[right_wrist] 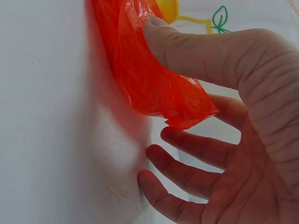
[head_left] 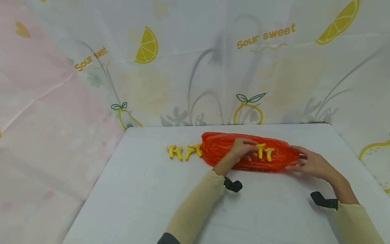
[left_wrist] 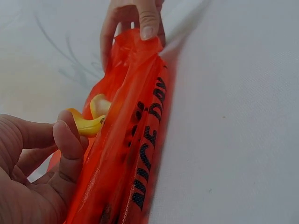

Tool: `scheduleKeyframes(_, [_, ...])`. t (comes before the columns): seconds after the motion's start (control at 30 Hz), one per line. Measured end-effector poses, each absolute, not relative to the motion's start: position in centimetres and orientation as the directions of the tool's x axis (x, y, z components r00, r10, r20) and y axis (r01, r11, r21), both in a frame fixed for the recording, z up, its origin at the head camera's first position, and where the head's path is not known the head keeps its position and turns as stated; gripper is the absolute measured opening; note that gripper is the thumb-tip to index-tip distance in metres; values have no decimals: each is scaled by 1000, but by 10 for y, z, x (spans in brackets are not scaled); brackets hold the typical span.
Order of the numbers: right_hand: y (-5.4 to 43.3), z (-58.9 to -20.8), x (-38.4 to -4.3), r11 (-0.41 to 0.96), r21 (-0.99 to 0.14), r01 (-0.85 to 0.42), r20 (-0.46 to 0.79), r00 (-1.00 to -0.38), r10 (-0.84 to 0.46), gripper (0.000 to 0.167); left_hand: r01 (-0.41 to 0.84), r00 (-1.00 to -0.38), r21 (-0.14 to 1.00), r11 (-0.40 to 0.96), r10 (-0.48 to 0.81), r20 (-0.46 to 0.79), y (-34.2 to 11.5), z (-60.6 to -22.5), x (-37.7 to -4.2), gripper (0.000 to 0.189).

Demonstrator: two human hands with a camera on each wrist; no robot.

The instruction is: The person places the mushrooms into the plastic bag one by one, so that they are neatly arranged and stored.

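Head: long red bag (head_left: 217,149) sideways, left grip (head_left: 242,149) round mushroom (head_left: 260,151), right grip (head_left: 315,165) round bag.

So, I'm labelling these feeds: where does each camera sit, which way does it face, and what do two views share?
Head: on the person's head, facing forward and down at the white table, red bag and yellow mushrooms; left hand, right hand and sleeves show.
Left wrist: on the left wrist, facing along the bag towards its far end; parts of both hands show.
Right wrist: on the right wrist, facing the bag's end; only the right hand shows.
Shared: both wrist views show the right hand at the bag.
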State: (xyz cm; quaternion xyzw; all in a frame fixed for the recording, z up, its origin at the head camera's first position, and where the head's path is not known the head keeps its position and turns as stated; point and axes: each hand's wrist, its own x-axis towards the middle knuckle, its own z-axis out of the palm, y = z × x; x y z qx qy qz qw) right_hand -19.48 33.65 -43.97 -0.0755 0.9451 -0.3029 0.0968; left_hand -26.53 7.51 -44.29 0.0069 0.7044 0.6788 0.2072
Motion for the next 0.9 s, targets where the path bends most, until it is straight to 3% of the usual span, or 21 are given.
scheduleKeyframes(0.43, [335,-438,-193,803,-589,-86,-138,-969,-206,94,-315,-917,936,157,205,-343,83,-444,-262,13])
scheduleKeyframes(0.9, [335,-437,-192,802,-590,-88,-133,-970,-205,93,-272,-908,935,229,260,-328,72,-440,-261,19])
